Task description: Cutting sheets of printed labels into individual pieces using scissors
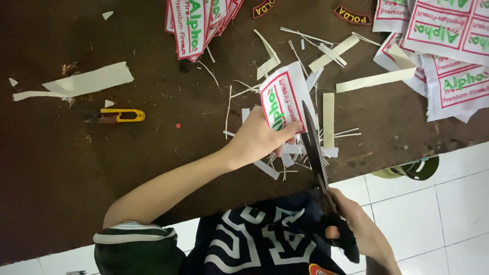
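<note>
My left hand (262, 140) pinches a white fabric label (285, 99) with a red border and green lettering, holding it above the dark brown table (76, 178). My right hand (356, 224) grips the black handles of large black scissors (311, 145). The scissor blades point away from me and run along the label's right edge, touching it. White offcut strips (293, 160) lie scattered under and around the label.
A stack of cut labels (196, 23) lies at the top centre, uncut label sheets (448, 56) at the top right. Small yellow thread snips (119, 116) rest left of centre, a long white strip (81, 84) above them. White floor tiles (433, 214) show below the table edge.
</note>
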